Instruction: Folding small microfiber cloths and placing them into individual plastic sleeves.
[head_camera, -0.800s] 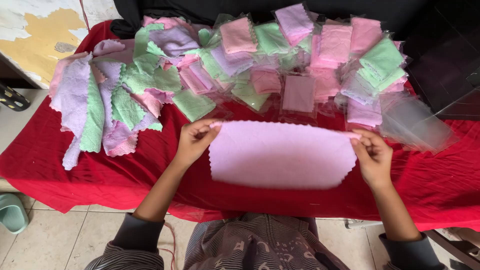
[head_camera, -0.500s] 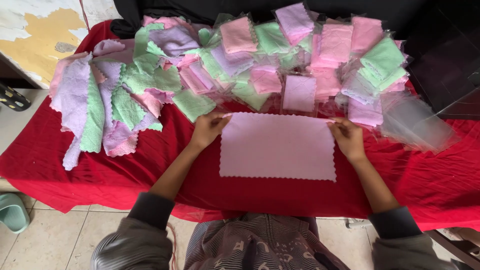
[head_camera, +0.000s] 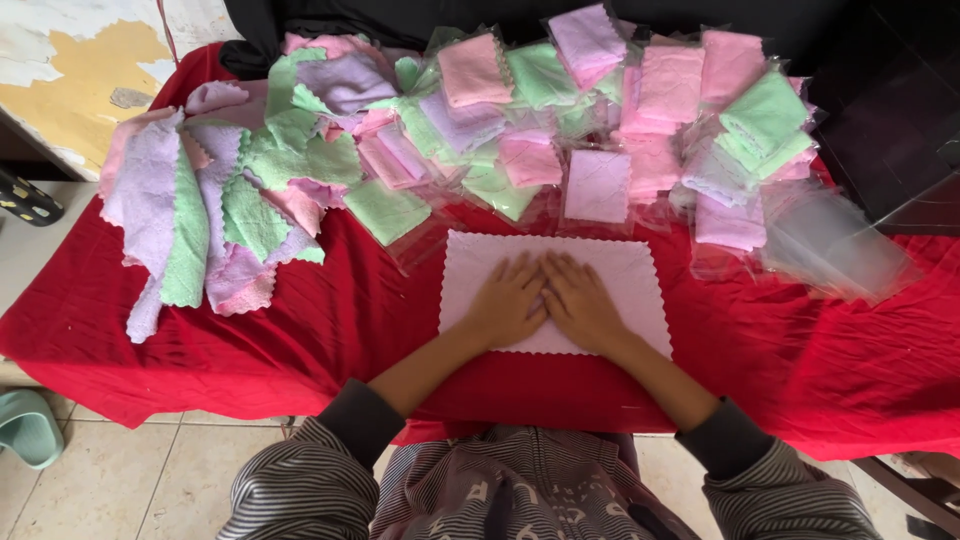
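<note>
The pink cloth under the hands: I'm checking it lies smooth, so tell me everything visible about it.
The pink cloth is a pale, soft-looking rectangle with scalloped edges, spread flat on the red table cover. The left hand and right hand rest palm-down side by side on its middle. No folds show. Bagged cloths lie just beyond its far edge.

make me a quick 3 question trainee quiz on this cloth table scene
1. True or false: both hands lie flat, side by side, on the pale pink cloth.
2. Which lies at the table's left end? A) a loose pile of cloths B) clear bags C) a mug
3. What colour is the table cover?

Key
1. True: the left hand and the right hand rest palm down on the middle of it, touching each other.
2. A: the loose pile of cloths, lilac, green and pink, lies there; the bagged cloths sit along the back and the empty clear bags at the right.
3. Red.
</note>
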